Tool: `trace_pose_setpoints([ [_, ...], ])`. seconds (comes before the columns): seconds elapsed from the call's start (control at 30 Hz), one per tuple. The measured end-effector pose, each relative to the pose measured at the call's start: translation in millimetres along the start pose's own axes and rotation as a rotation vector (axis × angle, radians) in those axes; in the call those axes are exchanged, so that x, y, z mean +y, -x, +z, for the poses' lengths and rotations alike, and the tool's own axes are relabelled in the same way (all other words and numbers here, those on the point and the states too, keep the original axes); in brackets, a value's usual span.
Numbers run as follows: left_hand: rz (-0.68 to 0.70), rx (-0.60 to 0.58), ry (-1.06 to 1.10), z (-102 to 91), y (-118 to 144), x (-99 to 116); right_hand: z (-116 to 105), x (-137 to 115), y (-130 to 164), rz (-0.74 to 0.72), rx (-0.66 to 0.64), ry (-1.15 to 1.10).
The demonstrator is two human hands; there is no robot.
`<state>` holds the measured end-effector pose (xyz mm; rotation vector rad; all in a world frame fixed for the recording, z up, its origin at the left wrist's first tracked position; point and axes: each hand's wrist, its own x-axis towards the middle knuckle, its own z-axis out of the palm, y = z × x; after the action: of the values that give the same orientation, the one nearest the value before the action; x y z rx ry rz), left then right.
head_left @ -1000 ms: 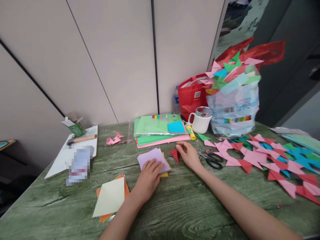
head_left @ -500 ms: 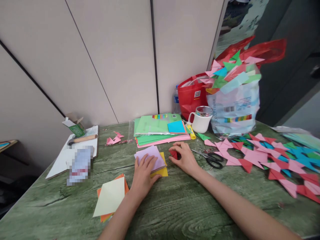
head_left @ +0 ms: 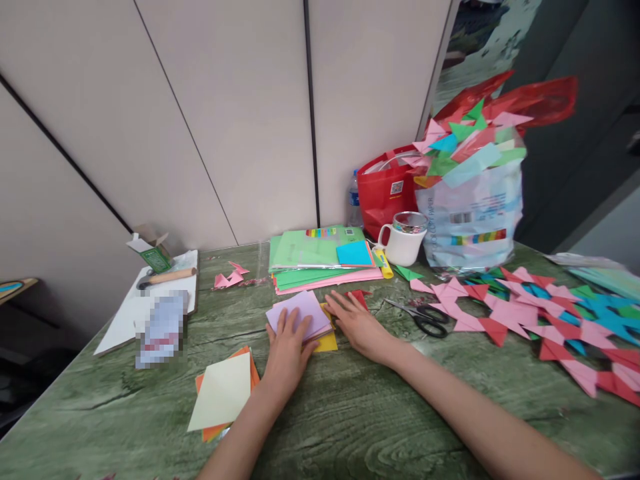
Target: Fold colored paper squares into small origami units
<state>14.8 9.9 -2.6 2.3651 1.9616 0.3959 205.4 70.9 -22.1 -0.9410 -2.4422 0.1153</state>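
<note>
Left hand (head_left: 286, 347) lies flat, fingers spread, on lilac paper (head_left: 299, 312); right hand (head_left: 356, 325) rests open just right, near a red fold (head_left: 359, 297).

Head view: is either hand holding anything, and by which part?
Nothing is gripped. The left hand lies flat on the lilac paper stack; the right hand rests flat beside it.

pale beige wall panels (head_left: 240, 113) behind, split by thin dark seams; green wood-grain surface (head_left: 360, 413) spanning the foreground, pushed up against the wall; dark panelling (head_left: 590, 167) off to the right, with a patterned strip (head_left: 480, 33) beside it; soft, even indoor light, no hard shadows
</note>
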Motion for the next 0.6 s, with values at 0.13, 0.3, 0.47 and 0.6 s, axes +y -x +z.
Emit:
trace_pose_setpoints([
  [0.13, 0.003, 0.045, -0.037, 4.1, -1, -1, -5, -7, -1, 0.023, -0.047, -0.008],
  [0.3, 0.002, 0.064, -0.054, 6.1, -2, 0, -11, -14, -1, 0.044, -0.008, -0.048],
  [0.47, 0.006, 0.061, -0.066, 6.9, -2, 0, -5, -18, 2, 0.151, 0.015, -0.029],
  [0.6, 0.01, 0.071, -0.069, 8.9, -1, 0, -1, -21, 3, 0.24, 0.028, -0.032],
])
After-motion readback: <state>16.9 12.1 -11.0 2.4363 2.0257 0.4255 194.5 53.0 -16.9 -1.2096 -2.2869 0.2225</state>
